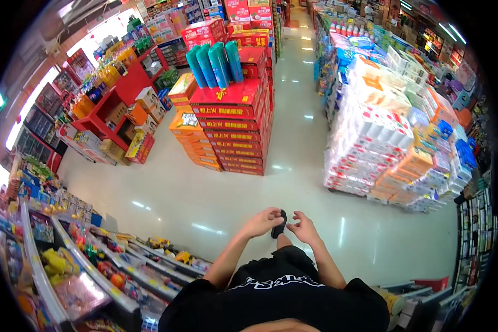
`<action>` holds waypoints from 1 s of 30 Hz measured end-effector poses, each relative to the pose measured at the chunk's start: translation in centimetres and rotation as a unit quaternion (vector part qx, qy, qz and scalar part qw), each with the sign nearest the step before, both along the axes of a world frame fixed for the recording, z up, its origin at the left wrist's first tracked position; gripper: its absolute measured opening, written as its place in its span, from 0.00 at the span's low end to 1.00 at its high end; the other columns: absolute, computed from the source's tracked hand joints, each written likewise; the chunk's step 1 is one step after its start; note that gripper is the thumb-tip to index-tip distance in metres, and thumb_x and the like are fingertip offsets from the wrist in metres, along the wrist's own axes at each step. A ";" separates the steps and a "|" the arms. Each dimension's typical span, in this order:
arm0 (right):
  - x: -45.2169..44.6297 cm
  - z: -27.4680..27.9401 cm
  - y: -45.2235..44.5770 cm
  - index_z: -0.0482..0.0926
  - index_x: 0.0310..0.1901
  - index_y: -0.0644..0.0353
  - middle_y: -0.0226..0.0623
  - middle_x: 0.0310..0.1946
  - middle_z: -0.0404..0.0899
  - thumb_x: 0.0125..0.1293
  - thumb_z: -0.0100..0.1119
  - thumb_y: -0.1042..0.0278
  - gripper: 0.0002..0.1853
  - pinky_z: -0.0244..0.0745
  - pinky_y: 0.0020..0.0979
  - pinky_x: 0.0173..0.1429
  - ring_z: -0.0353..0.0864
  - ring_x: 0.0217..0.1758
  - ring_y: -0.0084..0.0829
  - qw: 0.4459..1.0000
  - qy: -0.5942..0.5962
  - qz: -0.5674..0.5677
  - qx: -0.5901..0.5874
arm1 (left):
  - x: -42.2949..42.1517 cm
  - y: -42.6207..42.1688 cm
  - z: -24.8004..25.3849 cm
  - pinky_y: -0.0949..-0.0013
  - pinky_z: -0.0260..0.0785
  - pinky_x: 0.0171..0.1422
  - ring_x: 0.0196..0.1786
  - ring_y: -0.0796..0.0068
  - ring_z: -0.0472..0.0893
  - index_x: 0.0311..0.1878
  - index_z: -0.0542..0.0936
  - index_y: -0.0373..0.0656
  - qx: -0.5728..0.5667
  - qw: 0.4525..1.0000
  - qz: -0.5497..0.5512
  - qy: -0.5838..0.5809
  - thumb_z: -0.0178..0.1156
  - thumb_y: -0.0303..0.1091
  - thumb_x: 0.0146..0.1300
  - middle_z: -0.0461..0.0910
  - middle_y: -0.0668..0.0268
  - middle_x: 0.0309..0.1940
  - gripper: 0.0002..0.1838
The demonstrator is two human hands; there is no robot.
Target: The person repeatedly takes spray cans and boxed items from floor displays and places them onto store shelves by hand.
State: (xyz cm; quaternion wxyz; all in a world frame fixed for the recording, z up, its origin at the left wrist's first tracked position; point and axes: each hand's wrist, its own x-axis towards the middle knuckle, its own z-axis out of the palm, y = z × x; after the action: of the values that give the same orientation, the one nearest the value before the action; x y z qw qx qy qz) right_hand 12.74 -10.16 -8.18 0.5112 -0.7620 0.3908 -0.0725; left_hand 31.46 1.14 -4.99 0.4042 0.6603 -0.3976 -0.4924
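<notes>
My left hand (pixel 262 222) is raised in front of my body, its fingers bent and apart, with nothing visible in it. To its right my right hand (pixel 302 227) is also raised, fingers loosely curled and apart, and holds nothing that I can see. The hands do not touch each other. Between and below them a black shoe (pixel 279 226) shows on the pale shiny floor (pixel 232 199). Beyond my hands stands a stack of red boxes (pixel 235 124) with several turquoise cans (pixel 218 66) upright on top.
Wrapped paper packs (pixel 371 133) form a large pile at the right. Red shelving (pixel 108 105) with bottles and boxes stands at the left. Shelves of small packets (pixel 122 271) run close by at the lower left. An aisle (pixel 297 83) leads away between the displays.
</notes>
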 end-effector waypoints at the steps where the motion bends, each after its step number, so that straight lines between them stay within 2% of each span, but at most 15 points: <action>1: 2.0 -0.6 -2.2 0.68 0.68 0.66 0.51 0.57 0.80 0.61 0.71 0.61 0.36 0.82 0.35 0.51 0.87 0.47 0.40 1.000 -0.016 0.001 0.005 | 1.5 -1.8 -0.9 0.63 0.72 0.64 0.61 0.64 0.79 0.67 0.70 0.34 0.012 1.000 -0.004 0.006 0.64 0.43 0.69 0.78 0.53 0.61 0.30; 3: 6.1 -1.2 -6.7 0.70 0.65 0.65 0.49 0.56 0.81 0.61 0.72 0.60 0.34 0.81 0.35 0.51 0.87 0.46 0.39 0.999 -0.043 0.008 0.011 | 4.4 -4.8 -2.8 0.63 0.72 0.64 0.61 0.64 0.79 0.68 0.70 0.34 0.040 0.999 -0.011 0.002 0.64 0.45 0.69 0.77 0.51 0.61 0.32; 6: 13.1 -0.4 -13.2 0.71 0.64 0.65 0.49 0.54 0.82 0.61 0.72 0.60 0.33 0.81 0.35 0.50 0.87 0.46 0.38 0.999 -0.035 0.030 -0.008 | 9.2 -8.9 -1.9 0.62 0.72 0.64 0.62 0.63 0.78 0.69 0.69 0.34 0.086 0.996 -0.008 -0.009 0.65 0.47 0.68 0.77 0.52 0.62 0.34; 8: 18.0 -1.0 -17.3 0.72 0.63 0.66 0.49 0.54 0.82 0.62 0.71 0.59 0.32 0.81 0.36 0.52 0.87 0.48 0.39 0.994 -0.071 0.075 -0.023 | 13.1 -11.2 -2.3 0.61 0.71 0.65 0.63 0.61 0.77 0.69 0.68 0.34 0.065 0.997 0.033 -0.022 0.65 0.48 0.68 0.75 0.51 0.64 0.35; 11: 25.4 1.7 -22.4 0.73 0.63 0.66 0.51 0.54 0.82 0.62 0.69 0.58 0.32 0.80 0.38 0.55 0.86 0.52 0.42 0.989 -0.104 0.108 -0.005 | 19.7 -15.2 -1.4 0.61 0.72 0.65 0.63 0.61 0.77 0.69 0.68 0.35 0.050 0.989 0.117 -0.076 0.64 0.46 0.69 0.75 0.53 0.63 0.33; 16: 36.8 4.5 -27.3 0.74 0.61 0.66 0.51 0.55 0.82 0.62 0.68 0.60 0.28 0.78 0.37 0.60 0.84 0.57 0.41 0.977 -0.126 0.170 0.014 | 30.3 -20.6 2.7 0.62 0.72 0.64 0.61 0.63 0.78 0.69 0.68 0.34 -0.033 0.979 0.181 -0.090 0.64 0.41 0.69 0.76 0.52 0.61 0.32; 18: 41.4 3.8 -29.2 0.75 0.60 0.66 0.51 0.55 0.82 0.62 0.67 0.62 0.28 0.77 0.37 0.60 0.84 0.57 0.41 0.972 -0.157 0.175 0.009 | 35.4 -23.0 1.6 0.62 0.73 0.63 0.60 0.63 0.79 0.70 0.68 0.33 -0.079 0.974 0.193 -0.093 0.64 0.41 0.69 0.77 0.51 0.61 0.32; 21: 47.8 3.1 -31.7 0.76 0.59 0.66 0.51 0.54 0.83 0.61 0.67 0.63 0.27 0.77 0.38 0.61 0.83 0.59 0.43 0.970 -0.186 0.153 0.008 | 42.3 -27.5 0.1 0.64 0.72 0.63 0.60 0.65 0.79 0.70 0.67 0.33 -0.114 0.954 0.274 -0.042 0.63 0.38 0.69 0.76 0.50 0.62 0.31; 24: 54.0 3.8 -34.2 0.75 0.60 0.67 0.53 0.55 0.82 0.62 0.67 0.62 0.27 0.76 0.39 0.62 0.82 0.59 0.44 0.972 -0.197 0.126 -0.014 | 47.8 -31.7 0.4 0.64 0.72 0.63 0.61 0.65 0.79 0.72 0.64 0.31 -0.129 0.935 0.318 -0.086 0.62 0.38 0.71 0.73 0.49 0.65 0.33; 25: 55.9 3.8 -35.1 0.75 0.61 0.67 0.53 0.56 0.81 0.62 0.67 0.62 0.27 0.76 0.39 0.63 0.82 0.59 0.44 0.972 -0.202 0.119 -0.024 | 48.8 -33.1 1.9 0.62 0.69 0.68 0.66 0.59 0.76 0.73 0.60 0.29 -0.128 0.929 0.342 -0.051 0.61 0.33 0.70 0.68 0.46 0.69 0.34; 26: 57.9 3.9 -35.9 0.74 0.62 0.67 0.53 0.57 0.80 0.63 0.67 0.61 0.28 0.75 0.39 0.63 0.82 0.59 0.45 0.976 -0.190 0.098 -0.034 | 50.5 -34.3 1.0 0.62 0.68 0.69 0.67 0.58 0.74 0.74 0.59 0.31 -0.155 0.919 0.345 -0.114 0.60 0.30 0.69 0.68 0.46 0.69 0.34; 28: 61.9 3.8 -37.3 0.71 0.65 0.68 0.51 0.62 0.77 0.65 0.66 0.67 0.29 0.76 0.35 0.62 0.83 0.56 0.34 0.980 -0.187 0.059 -0.044 | 53.7 -36.9 -1.2 0.61 0.65 0.71 0.70 0.57 0.71 0.76 0.57 0.35 -0.205 0.883 0.349 -0.236 0.60 0.25 0.68 0.69 0.47 0.68 0.36; 29: 63.7 3.6 -37.9 0.69 0.67 0.69 0.52 0.63 0.76 0.65 0.65 0.67 0.31 0.76 0.36 0.62 0.83 0.56 0.35 0.977 -0.205 0.041 -0.029 | 54.6 -37.9 -1.9 0.61 0.64 0.73 0.73 0.53 0.67 0.78 0.52 0.35 -0.221 0.873 0.337 -0.276 0.57 0.17 0.64 0.66 0.44 0.70 0.40; 30: 65.1 4.0 -38.2 0.68 0.67 0.69 0.52 0.62 0.76 0.65 0.65 0.67 0.31 0.77 0.36 0.61 0.83 0.56 0.35 0.979 -0.199 0.027 -0.028 | 55.1 -38.5 -1.7 0.60 0.60 0.75 0.75 0.50 0.64 0.77 0.51 0.34 -0.223 0.879 0.335 -0.255 0.56 0.16 0.63 0.62 0.43 0.71 0.40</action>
State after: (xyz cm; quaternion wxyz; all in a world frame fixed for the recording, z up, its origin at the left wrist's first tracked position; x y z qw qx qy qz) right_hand 77.83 -48.38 -4.21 0.5592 -0.7566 0.2580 -0.2196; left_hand 86.60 -37.37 -6.68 0.5660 0.7493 -0.3414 -0.0408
